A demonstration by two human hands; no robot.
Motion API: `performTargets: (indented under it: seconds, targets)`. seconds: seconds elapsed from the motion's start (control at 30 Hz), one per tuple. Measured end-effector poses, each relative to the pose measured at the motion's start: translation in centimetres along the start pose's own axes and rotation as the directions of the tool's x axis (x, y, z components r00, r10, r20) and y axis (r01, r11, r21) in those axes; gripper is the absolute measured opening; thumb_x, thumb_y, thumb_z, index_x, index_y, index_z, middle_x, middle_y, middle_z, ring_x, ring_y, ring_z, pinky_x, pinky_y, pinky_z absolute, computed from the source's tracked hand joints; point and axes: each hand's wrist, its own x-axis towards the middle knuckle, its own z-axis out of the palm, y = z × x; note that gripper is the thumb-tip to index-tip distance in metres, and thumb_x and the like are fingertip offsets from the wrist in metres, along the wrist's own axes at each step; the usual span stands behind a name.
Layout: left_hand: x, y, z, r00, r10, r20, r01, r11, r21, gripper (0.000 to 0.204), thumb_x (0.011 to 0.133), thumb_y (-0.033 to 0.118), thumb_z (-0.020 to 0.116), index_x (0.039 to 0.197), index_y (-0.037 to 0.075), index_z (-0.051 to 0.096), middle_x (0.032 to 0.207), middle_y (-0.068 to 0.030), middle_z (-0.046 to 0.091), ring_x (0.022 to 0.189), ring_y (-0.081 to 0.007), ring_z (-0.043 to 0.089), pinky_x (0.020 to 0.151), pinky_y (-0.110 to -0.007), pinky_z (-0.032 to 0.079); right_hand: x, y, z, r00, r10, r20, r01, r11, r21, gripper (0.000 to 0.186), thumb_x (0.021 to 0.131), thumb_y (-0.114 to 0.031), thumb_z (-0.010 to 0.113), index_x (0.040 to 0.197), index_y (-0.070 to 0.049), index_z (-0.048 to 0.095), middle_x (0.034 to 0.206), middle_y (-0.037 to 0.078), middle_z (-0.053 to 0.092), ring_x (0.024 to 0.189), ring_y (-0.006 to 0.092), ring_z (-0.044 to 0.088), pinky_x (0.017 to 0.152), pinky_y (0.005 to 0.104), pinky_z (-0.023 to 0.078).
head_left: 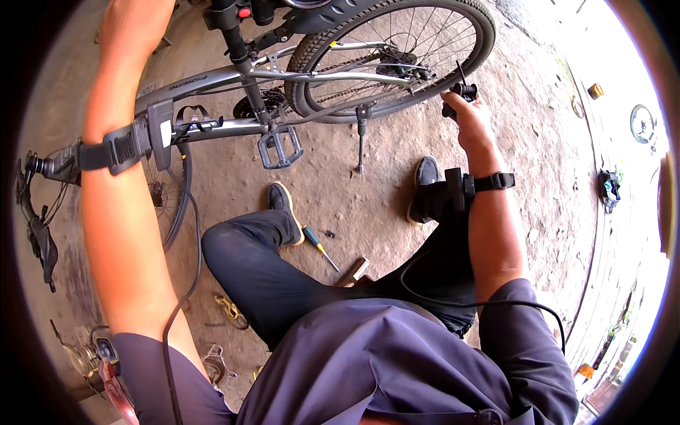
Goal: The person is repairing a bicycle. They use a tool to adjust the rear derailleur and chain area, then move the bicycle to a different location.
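Observation:
A grey bicycle (191, 85) stands across in front of me, its handlebar to the left and its rear wheel (312, 106) to the right. My right hand (473, 120) is closed around a small black ribbed part (464, 91), from which a thin dark rod sticks up; its kind is unclear. That hand is just beside the near rim of the rear wheel. My left hand (138, 18) reaches up past the frame at the far left, cut off by the picture's upper edge, so its fingers are hidden. The kickstand (361, 138) points down to the ground.
Between my feet a screwdriver (317, 241) with a blue-green and yellow handle lies on the dirt floor, near a small black piece (330, 234) and a wooden block (356, 270). The pedal (280, 147) juts toward me. Cables run along both my arms.

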Motion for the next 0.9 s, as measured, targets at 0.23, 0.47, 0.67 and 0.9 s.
performTargets:
  seconds: [0.23, 0.47, 0.67, 0.9]
  targets:
    - [-4.4, -3.0, -1.8, 0.994, 0.096, -0.049, -0.091, 0.992, 0.091, 0.042, 0.099, 0.038, 0.061, 0.128, 0.007, 0.064, 0.133, -0.0151, 0.062, 0.126, -0.0326, 0.057, 0.106, -0.040, 0.043, 0.1, 0.4, -0.2, 1.000, 0.023, 0.021, -0.024, 0.999, 0.047, 0.028, 0.079, -0.018, 0.081, 0.098, -0.003, 0.066, 0.086, 0.003, 0.066, 0.075, 0.0124, 0.062, 0.071, 0.0278, 0.051]
    - [-10.9, -3.3, -5.2, 0.993, 0.110, 0.041, -0.113, 0.990, 0.081, 0.036, 0.099, 0.026, 0.062, 0.127, 0.002, 0.062, 0.134, -0.0172, 0.060, 0.126, -0.0338, 0.056, 0.108, -0.042, 0.042, 0.5, 0.7, 0.2, 0.993, -0.017, 0.119, 0.005, 0.995, 0.100, 0.028, 0.082, -0.018, 0.078, 0.102, -0.004, 0.067, 0.085, 0.002, 0.065, 0.075, 0.0129, 0.062, 0.071, 0.0279, 0.051]
    - [-19.6, -4.3, -5.3, 0.955, -0.117, 0.274, 0.120, 0.993, 0.006, 0.036, 0.099, 0.023, 0.061, 0.128, 0.002, 0.058, 0.135, -0.0191, 0.058, 0.127, -0.0360, 0.055, 0.109, -0.044, 0.042, -0.3, -0.6, 0.4, 0.996, 0.011, 0.084, -0.009, 1.000, -0.014, 0.029, 0.082, -0.017, 0.078, 0.105, -0.004, 0.066, 0.088, 0.002, 0.064, 0.077, 0.0129, 0.062, 0.072, 0.0274, 0.051]
    - [-28.1, -4.9, -5.1, 0.832, -0.343, 0.435, 0.372, 0.928, 0.019, 0.037, 0.094, 0.024, 0.066, 0.122, 0.000, 0.060, 0.128, -0.0202, 0.061, 0.120, -0.0384, 0.058, 0.104, -0.046, 0.045, -1.7, -1.6, 2.6, 0.992, 0.022, 0.124, -0.026, 0.999, 0.031, 0.032, 0.082, -0.017, 0.078, 0.108, -0.006, 0.064, 0.091, 0.002, 0.065, 0.079, 0.0133, 0.062, 0.073, 0.0287, 0.051]
